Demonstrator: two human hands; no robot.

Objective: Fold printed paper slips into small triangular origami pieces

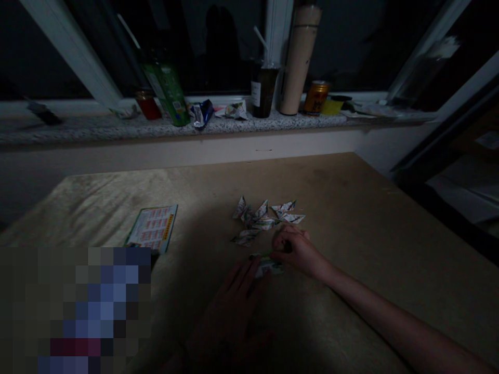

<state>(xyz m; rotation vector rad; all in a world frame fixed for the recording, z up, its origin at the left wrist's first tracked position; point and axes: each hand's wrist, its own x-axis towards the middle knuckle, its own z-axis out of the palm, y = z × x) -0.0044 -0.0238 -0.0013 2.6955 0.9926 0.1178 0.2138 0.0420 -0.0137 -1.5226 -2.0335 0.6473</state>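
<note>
1. The small paper [268, 268] lies on the bench [331, 189], in front of the person and between the two hands, probably so that both can work on it against a firm surface.
2. The left hand [234, 296] lies low and flat, fingers spread toward the paper's near left side and partly over it; this looks like a way to steady it.
3. The right hand [299, 250] comes in from the other side, its grip curled with thumb and finger close together at the paper's far right edge. Whether it pinches that edge or only presses on it, I cannot tell.
4. Several folded paper pieces [264, 223] sit clustered just beyond the hands, some overlapping, perhaps to leave room in front.
5. A printed sheet [154, 228] lies well apart to the left; its near end is cut off from view.
6. The green bottle [167, 98], dark cup [262, 93] and tall flask [300, 62] stand on the windowsill [222, 126], off the working surface.
7. Deep shadow blurs the left thumb and wrist, the fingers cover parts of the paper, so its folds are unclear, and coarse squares [78, 311] mask the lower left.
</note>
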